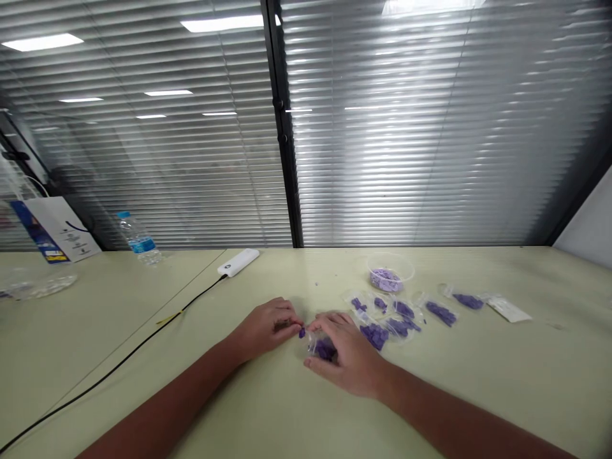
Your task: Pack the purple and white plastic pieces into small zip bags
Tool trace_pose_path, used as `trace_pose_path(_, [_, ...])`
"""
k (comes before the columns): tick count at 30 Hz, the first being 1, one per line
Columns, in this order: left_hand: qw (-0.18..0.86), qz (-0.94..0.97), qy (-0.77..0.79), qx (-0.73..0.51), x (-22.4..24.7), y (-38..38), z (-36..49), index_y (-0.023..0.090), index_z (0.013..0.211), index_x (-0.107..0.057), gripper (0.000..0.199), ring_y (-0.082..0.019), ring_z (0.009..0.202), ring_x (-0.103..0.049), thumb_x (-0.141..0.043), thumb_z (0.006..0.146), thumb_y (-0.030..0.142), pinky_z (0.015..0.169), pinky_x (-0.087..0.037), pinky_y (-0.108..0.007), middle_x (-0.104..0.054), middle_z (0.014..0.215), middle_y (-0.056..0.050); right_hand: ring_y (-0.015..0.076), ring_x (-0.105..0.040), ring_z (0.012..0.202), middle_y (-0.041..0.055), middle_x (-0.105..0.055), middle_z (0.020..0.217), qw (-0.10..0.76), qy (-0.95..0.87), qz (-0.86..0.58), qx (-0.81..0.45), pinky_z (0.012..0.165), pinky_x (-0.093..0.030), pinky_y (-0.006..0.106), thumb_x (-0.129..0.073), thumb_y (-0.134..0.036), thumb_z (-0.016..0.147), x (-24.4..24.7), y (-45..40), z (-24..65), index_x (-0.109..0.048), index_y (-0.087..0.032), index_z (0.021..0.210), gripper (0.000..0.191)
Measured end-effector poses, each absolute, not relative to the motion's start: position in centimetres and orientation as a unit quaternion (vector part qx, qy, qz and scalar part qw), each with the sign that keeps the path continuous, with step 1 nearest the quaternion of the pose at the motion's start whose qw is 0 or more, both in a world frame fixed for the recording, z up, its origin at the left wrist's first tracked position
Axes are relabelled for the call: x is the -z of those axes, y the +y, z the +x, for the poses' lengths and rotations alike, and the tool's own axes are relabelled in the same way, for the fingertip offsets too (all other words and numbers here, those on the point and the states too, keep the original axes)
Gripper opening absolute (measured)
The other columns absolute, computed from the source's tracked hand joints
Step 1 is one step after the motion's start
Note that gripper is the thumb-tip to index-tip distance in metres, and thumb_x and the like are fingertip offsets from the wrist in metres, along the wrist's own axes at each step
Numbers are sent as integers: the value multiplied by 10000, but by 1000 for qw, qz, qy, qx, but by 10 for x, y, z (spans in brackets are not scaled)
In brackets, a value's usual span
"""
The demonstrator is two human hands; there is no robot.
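My left hand (268,328) is closed at the fingertips on a small purple piece (301,332), which sits in the narrow gap between my hands. My right hand (347,354) curls over a transparent plastic bag (324,349) holding purple pieces, and its fingers hide part of the bag. Just beyond my right hand, several similar bags of purple pieces (375,336) lie flat on the pale green table (143,299). A round transparent bowl (390,273) of lilac pieces stands behind them.
A white power bank (238,262) trails a black cable (119,350) across the table to the lower left. A water bottle (138,238), a paper bag (55,229) and a transparent plate (41,285) stand at the far left. A white slip (507,310) lies at right, before window blinds (406,127).
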State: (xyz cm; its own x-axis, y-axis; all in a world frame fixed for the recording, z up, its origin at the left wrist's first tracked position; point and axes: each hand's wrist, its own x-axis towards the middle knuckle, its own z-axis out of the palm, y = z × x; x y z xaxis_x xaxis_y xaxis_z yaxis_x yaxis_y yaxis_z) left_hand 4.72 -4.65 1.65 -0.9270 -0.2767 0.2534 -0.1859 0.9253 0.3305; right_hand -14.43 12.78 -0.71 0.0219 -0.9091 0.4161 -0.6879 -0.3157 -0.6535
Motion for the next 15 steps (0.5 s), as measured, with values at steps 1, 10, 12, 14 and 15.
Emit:
trace_pose_path(1, [150,118,-971,141,-19,-46,48,257,995,-751,187,-168,950,-619,-579,990,332,807,-455,-269,-704,961,-24,255,-519,1142,43,-635,1166,132,578,-692,412,1004,-411,397,-756,-376,841,8,128,-144,-610,-259,1180,387])
trace_pose_path(10, [139,93,-981,97,-20,-44,49,300,995,-779,163,-171,902,-623,-687,934,420,752,-445,-275,-693,932,-19,263,-508,1170,41,-639,1171,153,565,-713,386,1008,-408,397,-772,-431,823,6,128,-144,-624,-274,1204,438])
trace_pose_path(12, [136,70,-986,71,-20,-44,47,292,967,-777,168,-174,882,-612,-649,964,401,743,-433,-286,-690,893,-22,262,-510,1181,45,-639,1187,158,560,-718,382,1024,-402,401,-763,-434,833,4,128,-144,-619,-272,1225,447])
trace_pose_path(14, [132,45,-989,40,-21,-44,46,273,955,-766,186,-180,871,-601,-605,990,359,757,-425,-304,-688,875,-29,260,-512,1192,48,-636,1206,161,555,-723,379,1041,-395,404,-759,-430,839,4,129,-144,-614,-269,1235,452])
trace_pose_path(15, [129,36,-991,25,-22,-43,45,263,957,-758,192,-183,871,-597,-584,999,332,766,-422,-313,-688,873,-33,262,-510,1198,48,-634,1215,161,554,-723,380,1042,-395,405,-763,-431,834,4,128,-144,-612,-269,1236,459])
